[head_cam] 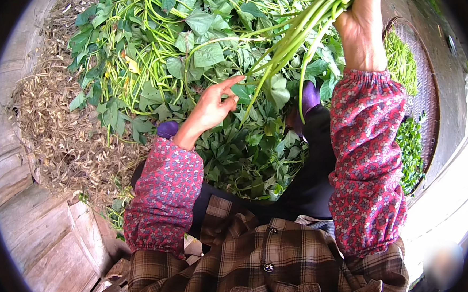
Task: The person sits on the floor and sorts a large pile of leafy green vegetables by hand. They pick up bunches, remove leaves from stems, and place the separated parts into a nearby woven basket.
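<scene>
My right hand (360,27), at the top right, is closed around a bunch of long green leaf stems (301,35). The stems fan down and left from the fist, and the fingers are partly cut off by the frame's top. Lower and to the left, my left hand (214,104) hovers over the greens with its index finger stretched out and nothing visible in its grasp. Its fingertip is close to the hanging stem ends; whether it touches them I cannot tell. Beneath both hands spreads a big heap of leafy vines (207,56), which look like sweet potato greens. More loose leaves (249,159) lie between my legs.
Dry brown husks and stalks (70,136) cover the ground at left, beside wooden panels (48,231). A round woven tray (428,85) at right holds cut green stems (400,62) and small leaves (408,154). Purple shoes (310,96) stand amid the greens.
</scene>
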`<action>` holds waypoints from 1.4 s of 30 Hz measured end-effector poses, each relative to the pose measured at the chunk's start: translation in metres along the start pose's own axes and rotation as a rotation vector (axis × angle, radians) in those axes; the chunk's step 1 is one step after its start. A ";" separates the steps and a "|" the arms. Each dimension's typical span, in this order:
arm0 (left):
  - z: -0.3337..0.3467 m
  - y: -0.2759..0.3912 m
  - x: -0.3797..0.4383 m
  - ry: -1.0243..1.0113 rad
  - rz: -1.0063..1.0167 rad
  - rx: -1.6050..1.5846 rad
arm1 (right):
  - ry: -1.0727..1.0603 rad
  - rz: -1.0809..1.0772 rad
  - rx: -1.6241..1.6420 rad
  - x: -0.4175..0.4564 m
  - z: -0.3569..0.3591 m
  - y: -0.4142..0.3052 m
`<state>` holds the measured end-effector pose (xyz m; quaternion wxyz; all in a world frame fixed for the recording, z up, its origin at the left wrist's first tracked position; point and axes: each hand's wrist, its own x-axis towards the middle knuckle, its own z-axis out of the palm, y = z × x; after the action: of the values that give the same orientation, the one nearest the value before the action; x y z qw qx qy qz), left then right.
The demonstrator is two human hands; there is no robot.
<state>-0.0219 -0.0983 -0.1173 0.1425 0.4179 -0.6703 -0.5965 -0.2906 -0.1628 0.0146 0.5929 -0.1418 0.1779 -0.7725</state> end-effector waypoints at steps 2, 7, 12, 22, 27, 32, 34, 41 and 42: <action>0.008 -0.011 0.004 0.070 0.107 0.297 | -0.009 0.106 0.086 -0.002 0.005 0.007; 0.024 -0.013 0.016 -0.012 0.261 -0.074 | 0.028 0.025 0.085 0.001 0.012 0.009; 0.027 0.003 0.018 -0.176 0.235 -0.256 | 0.003 0.016 0.186 0.007 -0.004 -0.012; 0.016 0.007 0.007 -0.251 0.182 -0.264 | -0.066 -0.019 0.175 0.008 -0.017 -0.036; 0.015 0.008 0.008 -0.255 0.202 -0.219 | -0.099 0.047 0.203 0.006 -0.018 -0.042; 0.017 0.013 0.005 -0.026 0.148 -0.182 | -0.044 -0.079 0.056 0.015 -0.030 -0.030; 0.010 -0.008 0.009 0.027 0.209 -0.100 | 0.018 -0.084 0.020 0.015 -0.023 -0.020; 0.014 -0.024 0.011 0.111 0.052 0.386 | 0.079 -0.101 -0.014 0.009 -0.010 -0.019; 0.013 -0.023 0.012 0.099 0.040 0.433 | 0.066 -0.094 -0.020 0.007 -0.011 -0.021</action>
<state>-0.0292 -0.0967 -0.1452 0.0936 0.4542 -0.7831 -0.4145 -0.3153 -0.1634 0.0144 0.5481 -0.1307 0.1983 -0.8020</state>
